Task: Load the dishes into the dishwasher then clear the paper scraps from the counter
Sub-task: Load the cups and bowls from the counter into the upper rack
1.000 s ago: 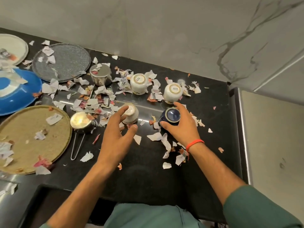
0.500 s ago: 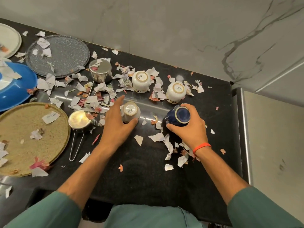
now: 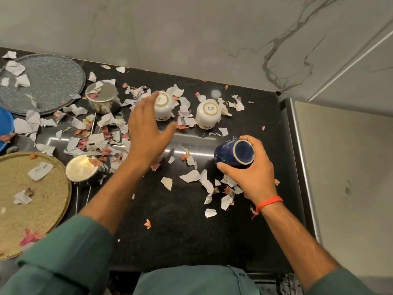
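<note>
My right hand grips a dark blue cup, tilted on its side with its base toward me, just above the black counter. My left hand is open with fingers spread. Its fingertips reach the left side of an upturned white cup; whether they touch is blurred. A second upturned white cup stands to the right of it. Torn paper scraps litter the counter, thickest at the left and centre.
A steel cup and a handled steel cup stand left of my left arm. A grey plate, a tan plate and a blue bowl lie at the far left. A steel surface borders the counter's right edge.
My left hand let go of the small white cup and moved up toward the far white cup. My right hand lifted and tilted the blue cup to the right.
</note>
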Demonstrator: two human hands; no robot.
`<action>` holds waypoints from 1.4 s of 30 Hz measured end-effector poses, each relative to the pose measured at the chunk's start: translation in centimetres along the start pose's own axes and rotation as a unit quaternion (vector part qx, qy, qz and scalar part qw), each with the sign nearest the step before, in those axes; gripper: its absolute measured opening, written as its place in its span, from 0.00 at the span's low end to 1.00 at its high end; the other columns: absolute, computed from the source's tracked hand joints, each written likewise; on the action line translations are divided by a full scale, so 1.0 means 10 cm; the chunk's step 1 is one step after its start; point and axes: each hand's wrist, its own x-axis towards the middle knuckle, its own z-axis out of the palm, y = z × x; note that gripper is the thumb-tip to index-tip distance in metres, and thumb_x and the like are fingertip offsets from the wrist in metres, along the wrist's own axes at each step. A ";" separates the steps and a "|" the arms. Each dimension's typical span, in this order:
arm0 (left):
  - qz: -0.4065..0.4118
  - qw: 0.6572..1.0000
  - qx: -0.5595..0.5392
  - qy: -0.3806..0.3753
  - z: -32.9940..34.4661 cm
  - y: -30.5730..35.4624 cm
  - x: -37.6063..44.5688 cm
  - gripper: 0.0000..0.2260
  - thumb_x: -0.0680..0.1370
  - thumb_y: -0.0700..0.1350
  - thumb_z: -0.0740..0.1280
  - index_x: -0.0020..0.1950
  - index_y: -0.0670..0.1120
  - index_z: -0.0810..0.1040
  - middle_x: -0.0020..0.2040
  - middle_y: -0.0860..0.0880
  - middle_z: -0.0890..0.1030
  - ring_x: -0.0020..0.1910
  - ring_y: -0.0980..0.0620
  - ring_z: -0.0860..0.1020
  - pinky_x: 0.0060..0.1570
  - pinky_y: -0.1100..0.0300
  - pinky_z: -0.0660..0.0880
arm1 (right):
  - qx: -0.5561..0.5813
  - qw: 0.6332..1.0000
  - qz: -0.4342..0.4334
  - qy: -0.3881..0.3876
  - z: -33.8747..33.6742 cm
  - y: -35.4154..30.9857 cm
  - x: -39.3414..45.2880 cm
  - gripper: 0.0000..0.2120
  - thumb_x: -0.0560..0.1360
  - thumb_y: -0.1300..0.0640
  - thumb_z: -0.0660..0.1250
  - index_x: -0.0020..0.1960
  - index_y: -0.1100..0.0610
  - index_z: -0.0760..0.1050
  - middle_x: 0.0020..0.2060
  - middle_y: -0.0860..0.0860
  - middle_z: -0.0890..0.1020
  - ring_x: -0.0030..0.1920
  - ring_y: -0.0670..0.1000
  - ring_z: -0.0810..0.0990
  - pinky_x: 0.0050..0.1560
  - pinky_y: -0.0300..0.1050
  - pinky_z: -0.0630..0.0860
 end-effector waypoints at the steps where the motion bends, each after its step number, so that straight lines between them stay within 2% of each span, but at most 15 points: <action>1: -0.009 1.000 0.012 -0.004 0.01 -0.01 0.15 0.37 0.76 0.53 0.73 0.81 0.53 0.58 0.78 0.45 0.64 0.78 0.44 0.60 0.77 0.41 0.58 | 0.001 1.000 0.003 0.004 -0.01 0.01 -0.01 0.37 0.63 0.53 0.84 0.66 0.44 0.71 0.59 0.38 0.78 0.61 0.40 0.77 0.64 0.41 0.75; 4: -0.038 0.994 0.086 -0.055 0.03 -0.07 0.57 0.42 0.73 0.55 0.74 0.82 0.51 0.57 0.77 0.43 0.66 0.76 0.40 0.63 0.75 0.40 0.60 | 0.008 1.000 0.012 0.013 -0.03 0.02 -0.05 0.36 0.62 0.53 0.85 0.65 0.45 0.71 0.59 0.38 0.78 0.60 0.38 0.77 0.59 0.29 0.74; 6: -0.041 0.986 0.131 -0.090 0.06 -0.10 0.75 0.43 0.71 0.56 0.76 0.81 0.51 0.59 0.74 0.43 0.71 0.74 0.39 0.68 0.72 0.40 0.64 | 0.013 1.000 0.016 0.022 -0.05 0.03 -0.07 0.36 0.62 0.53 0.85 0.65 0.45 0.71 0.58 0.38 0.78 0.60 0.38 0.77 0.57 0.26 0.73; 10: -0.029 0.981 0.142 -0.128 0.08 -0.19 0.86 0.40 0.70 0.56 0.78 0.78 0.52 0.65 0.71 0.45 0.75 0.69 0.41 0.73 0.67 0.41 0.69 | 0.021 0.999 0.016 0.029 -0.08 0.05 -0.11 0.35 0.62 0.52 0.84 0.63 0.41 0.70 0.57 0.36 0.77 0.59 0.37 0.77 0.55 0.26 0.73; 14: -0.004 0.989 0.109 -0.102 -0.01 -0.20 0.78 0.39 0.68 0.57 0.79 0.76 0.55 0.67 0.69 0.49 0.77 0.68 0.44 0.75 0.69 0.40 0.70 | 0.037 0.998 0.016 0.039 -0.12 0.06 -0.18 0.35 0.62 0.52 0.84 0.63 0.42 0.71 0.56 0.35 0.78 0.59 0.38 0.77 0.55 0.26 0.73; 17: 0.019 0.993 0.068 -0.094 -0.13 -0.07 0.61 0.40 0.67 0.58 0.79 0.76 0.56 0.66 0.70 0.50 0.77 0.67 0.46 0.76 0.69 0.41 0.71 | 0.054 0.997 0.015 0.054 -0.19 0.06 -0.30 0.35 0.62 0.53 0.85 0.64 0.45 0.72 0.58 0.38 0.79 0.59 0.40 0.78 0.58 0.32 0.76; 20: 0.049 0.992 0.026 -0.112 -0.26 0.16 0.32 0.40 0.68 0.54 0.81 0.77 0.54 0.67 0.68 0.50 0.77 0.64 0.49 0.77 0.67 0.45 0.74 | 0.064 0.996 0.013 0.066 -0.29 0.08 -0.48 0.36 0.61 0.52 0.85 0.64 0.45 0.72 0.58 0.39 0.79 0.60 0.42 0.78 0.62 0.45 0.78; 22: 0.065 0.989 -0.012 -0.129 -0.32 0.36 0.04 0.37 0.69 0.50 0.81 0.75 0.52 0.69 0.65 0.51 0.77 0.62 0.52 0.77 0.65 0.52 0.75 | 0.066 0.995 0.013 0.079 -0.40 0.10 -0.64 0.37 0.60 0.51 0.85 0.64 0.44 0.73 0.57 0.38 0.79 0.60 0.43 0.78 0.63 0.48 0.77; 24: 0.082 0.983 -0.041 -0.161 -0.36 0.56 -0.27 0.36 0.69 0.49 0.80 0.74 0.52 0.71 0.64 0.53 0.77 0.61 0.55 0.77 0.62 0.58 0.74 | 0.078 0.993 0.015 0.093 -0.54 0.14 -0.83 0.37 0.59 0.50 0.86 0.64 0.45 0.73 0.58 0.38 0.80 0.60 0.41 0.78 0.62 0.42 0.77; 26: 0.101 0.972 -0.061 -0.203 -0.33 0.75 -0.58 0.36 0.68 0.51 0.79 0.73 0.54 0.71 0.65 0.54 0.78 0.62 0.56 0.78 0.62 0.57 0.75 | 0.094 0.989 0.025 0.112 -0.70 0.22 -1.07 0.36 0.60 0.52 0.86 0.64 0.47 0.74 0.58 0.38 0.80 0.60 0.40 0.78 0.60 0.36 0.76; 28: 0.109 0.962 -0.084 -0.238 -0.27 0.94 -0.88 0.34 0.67 0.50 0.79 0.71 0.57 0.72 0.63 0.57 0.79 0.61 0.59 0.79 0.60 0.58 0.76 | 0.100 0.986 0.040 0.126 -0.84 0.31 -1.29 0.36 0.60 0.53 0.86 0.64 0.48 0.74 0.60 0.40 0.80 0.61 0.40 0.78 0.61 0.36 0.75; 31: 0.135 0.947 -0.109 -0.271 0.01 1.25 -1.32 0.32 0.66 0.45 0.82 0.68 0.55 0.76 0.59 0.58 0.81 0.57 0.63 0.80 0.55 0.69 0.77 | 0.108 0.978 0.066 0.168 -1.09 0.52 -1.70 0.35 0.60 0.56 0.86 0.62 0.48 0.75 0.58 0.40 0.81 0.59 0.41 0.80 0.59 0.33 0.74; 34: 0.157 0.932 -0.121 -0.303 0.35 1.52 -1.69 0.31 0.65 0.41 0.83 0.66 0.53 0.78 0.55 0.56 0.83 0.54 0.60 0.81 0.54 0.69 0.76 | 0.117 0.967 0.094 0.206 -1.29 0.72 -2.10 0.33 0.60 0.55 0.86 0.61 0.47 0.75 0.55 0.40 0.82 0.56 0.42 0.81 0.56 0.34 0.76; 38: 0.197 0.905 -0.130 -0.353 0.73 1.89 -2.17 0.31 0.65 0.43 0.84 0.66 0.52 0.79 0.56 0.59 0.83 0.53 0.63 0.81 0.55 0.68 0.76 | 0.131 0.949 0.127 0.256 -1.53 1.02 -2.64 0.33 0.61 0.55 0.85 0.61 0.47 0.74 0.56 0.41 0.82 0.57 0.43 0.81 0.57 0.37 0.78; 42: 0.246 0.879 -0.104 -0.394 0.99 2.24 -2.64 0.29 0.65 0.45 0.84 0.63 0.54 0.79 0.52 0.61 0.84 0.51 0.65 0.81 0.50 0.73 0.74 | 0.139 0.927 0.167 0.306 -1.72 1.35 -3.20 0.34 0.61 0.55 0.86 0.62 0.47 0.75 0.56 0.40 0.82 0.57 0.41 0.80 0.58 0.40 0.78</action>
